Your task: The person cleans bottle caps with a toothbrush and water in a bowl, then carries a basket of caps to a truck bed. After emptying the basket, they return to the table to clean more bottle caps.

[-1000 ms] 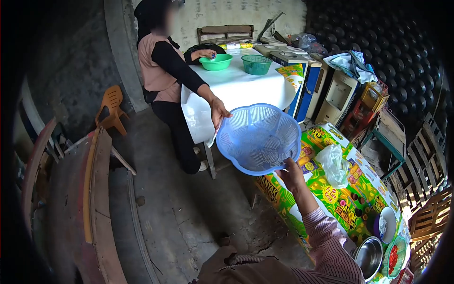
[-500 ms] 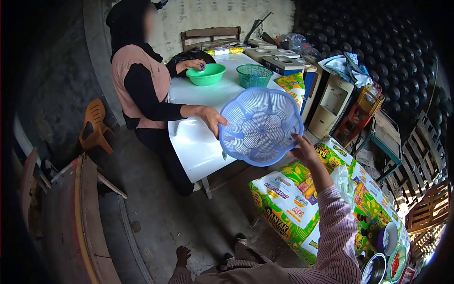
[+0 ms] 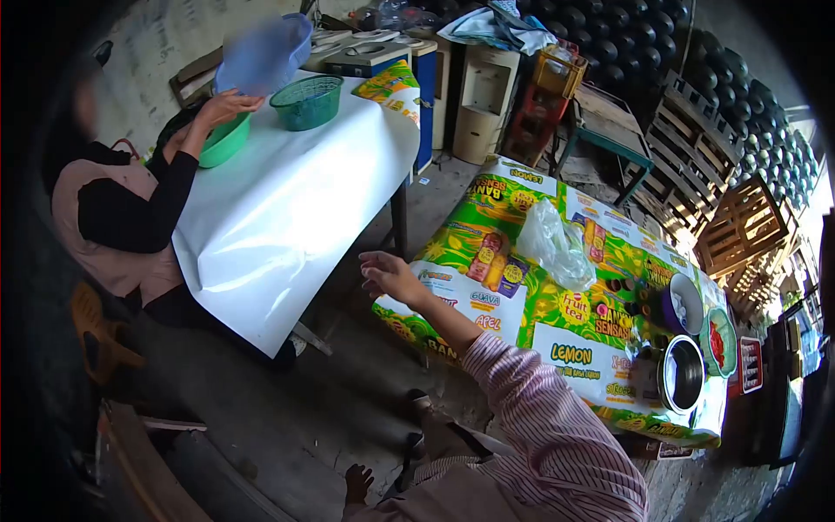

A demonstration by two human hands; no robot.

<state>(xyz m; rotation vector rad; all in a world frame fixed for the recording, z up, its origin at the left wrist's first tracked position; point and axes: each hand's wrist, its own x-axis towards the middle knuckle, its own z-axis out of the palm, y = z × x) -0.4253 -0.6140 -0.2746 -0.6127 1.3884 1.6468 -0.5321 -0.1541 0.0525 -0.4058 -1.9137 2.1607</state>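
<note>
My right hand (image 3: 391, 280) reaches out beside the near edge of the printed-cloth table (image 3: 557, 357), holding nothing, its fingers apart. Low in the view, my left hand (image 3: 358, 481) hangs near my leg with fingers spread and nothing in it. Across the white table (image 3: 287, 217), a co-worker (image 3: 122, 209) has the blue plastic basket (image 3: 291, 50) at the raised hands, partly blurred. Beneath it are a light green basin (image 3: 224, 143) and a dark green mesh basket (image 3: 306, 102).
On the printed table lie a clear plastic bag (image 3: 557, 248), a metal pot (image 3: 681, 374), a purple-rimmed bowl (image 3: 685, 304) and a green basket (image 3: 718, 344) with red contents. Water dispensers (image 3: 484, 100) and wooden pallets (image 3: 739, 217) stand behind. An orange chair (image 3: 96, 335) is at left.
My right hand has let go of the blue basket, which is now over the white table with the co-worker. My view has turned to the right.
</note>
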